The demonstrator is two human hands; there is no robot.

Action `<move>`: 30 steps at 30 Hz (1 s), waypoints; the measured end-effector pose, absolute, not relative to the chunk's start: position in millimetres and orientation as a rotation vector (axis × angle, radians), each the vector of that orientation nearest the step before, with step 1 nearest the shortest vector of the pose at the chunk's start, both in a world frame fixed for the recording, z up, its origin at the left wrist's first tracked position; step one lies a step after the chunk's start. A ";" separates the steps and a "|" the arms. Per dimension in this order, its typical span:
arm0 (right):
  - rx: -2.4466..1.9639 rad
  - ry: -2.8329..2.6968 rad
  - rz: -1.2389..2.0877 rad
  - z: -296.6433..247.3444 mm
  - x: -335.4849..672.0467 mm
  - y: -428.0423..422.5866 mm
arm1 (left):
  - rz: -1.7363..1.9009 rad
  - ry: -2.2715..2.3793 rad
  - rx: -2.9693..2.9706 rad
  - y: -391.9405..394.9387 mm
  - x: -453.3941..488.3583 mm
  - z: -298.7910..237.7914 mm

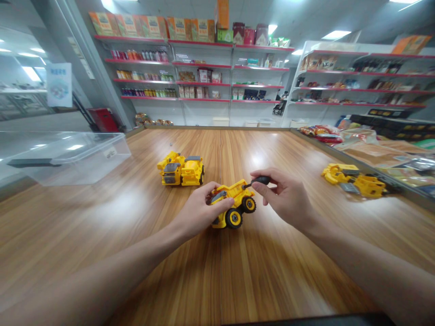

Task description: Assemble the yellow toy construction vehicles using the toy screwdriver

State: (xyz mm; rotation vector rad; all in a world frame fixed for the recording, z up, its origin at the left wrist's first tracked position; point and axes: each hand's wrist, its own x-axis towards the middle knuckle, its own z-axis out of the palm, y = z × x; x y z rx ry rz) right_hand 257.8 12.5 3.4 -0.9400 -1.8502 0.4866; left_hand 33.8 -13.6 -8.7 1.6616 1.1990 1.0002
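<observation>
My left hand (204, 206) is closed around the cab end of a yellow toy dump truck (240, 198), whose black wheels with yellow hubs face me. The truck is tilted, with its rear end raised to the right. Between the fingers of my right hand (288, 192) is a small black-handled screwdriver (261, 180), its shaft pointing left. The tip meets the rear of the truck's bed; whether it sits in a screw I cannot tell. Beyond my left hand, yellow toy construction vehicles (182, 171) stand close together on the table.
Yellow toy vehicle parts (355, 181) lie at the right side of the wooden table (136, 271). A clear plastic bin (78, 158) stands at the left edge. Packaged goods (360, 140) are heaped beyond the right edge, and stocked shelves (200, 83) line the back.
</observation>
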 end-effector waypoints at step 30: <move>-1.503 -2.120 0.819 -3.7 262.0 28.6 | 0.980 1.353 2.365 -20.0 29.8 -1.9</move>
